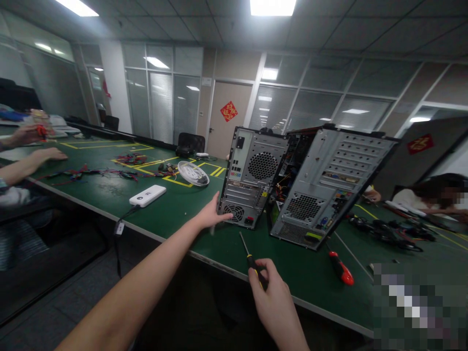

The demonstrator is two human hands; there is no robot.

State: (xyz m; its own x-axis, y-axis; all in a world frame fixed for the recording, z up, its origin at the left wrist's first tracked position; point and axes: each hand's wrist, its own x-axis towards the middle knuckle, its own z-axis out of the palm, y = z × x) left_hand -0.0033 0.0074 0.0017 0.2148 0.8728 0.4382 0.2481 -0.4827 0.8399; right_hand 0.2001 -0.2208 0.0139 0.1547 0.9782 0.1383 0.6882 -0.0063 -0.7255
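My left hand (213,212) rests against the lower left edge of a computer case (244,187), thumb stretched across its rear panel near the power-supply fan and the other fingers partly hidden behind its side. Below the case, my right hand (268,282) grips a screwdriver (249,257) by its black and yellow handle, the metal shaft pointing up and left over the table edge. A second computer case (310,195) stands tilted in the view to the right, its rear panel facing me. Wires and inner parts show between the two cases.
A red and black screwdriver (341,269) lies right of the cases on the green table (183,207). To the left are a white power bank (147,196) with a cable, a white round basket (193,174) and loose wires. Black cables (387,231) lie right. Other people sit at both sides.
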